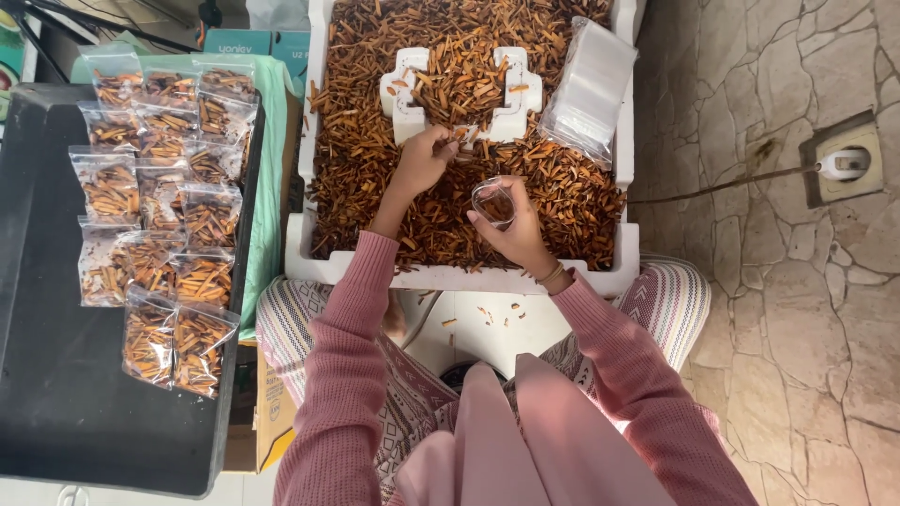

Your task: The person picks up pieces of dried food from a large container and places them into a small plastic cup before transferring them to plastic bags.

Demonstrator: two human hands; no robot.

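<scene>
Small clear bag (494, 200) gripped by right hand (514, 230); left hand (424, 161) pinching sticks (450, 142) mid-box, rims well clear

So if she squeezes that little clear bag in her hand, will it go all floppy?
Probably yes. The small clear bag in her right hand looks like thin film, so it likely bends and crumples easily. It seems nearly empty, so it is probably very light. Its glossy surface may be a bit slippery, like the stack of empty bags.

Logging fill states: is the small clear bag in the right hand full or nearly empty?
Nearly empty: the clear bag in the right hand looks see-through, with few brown pieces inside.
</scene>
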